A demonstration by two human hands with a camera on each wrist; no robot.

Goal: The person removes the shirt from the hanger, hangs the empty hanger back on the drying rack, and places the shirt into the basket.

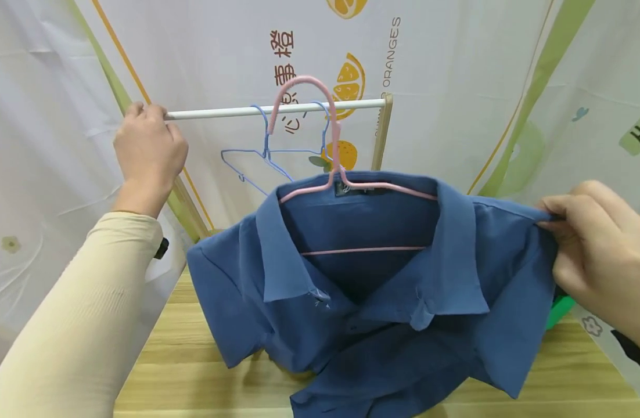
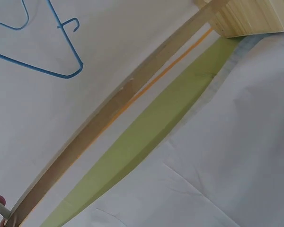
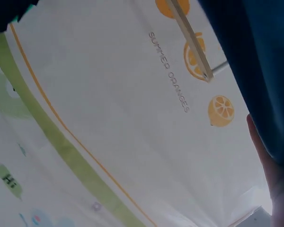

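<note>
A dark blue short-sleeved shirt (image 1: 367, 220) with a collar hangs on a pink hanger (image 1: 304, 81) in the middle of the head view. Its hook loops above the white rail (image 1: 215, 113); whether it bears on the rail I cannot tell. My left hand (image 1: 150, 151) grips the rail's left end, at the top of a wooden post. With thumb and fingers my right hand (image 1: 602, 244) pinches the shirt's shoulder on the right side, drawing it outward. Dark blue cloth (image 3: 260, 61) covers the right of the right wrist view, hiding part of that hand.
Blue wire hangers (image 1: 268, 152) hang from the rail behind the shirt. A wooden post (image 1: 383, 133) holds the rail's right end. Below lies a wood-grain surface (image 1: 163, 360). Something green (image 1: 559, 310) shows behind the right sleeve. A printed white curtain (image 1: 194, 46) surrounds everything.
</note>
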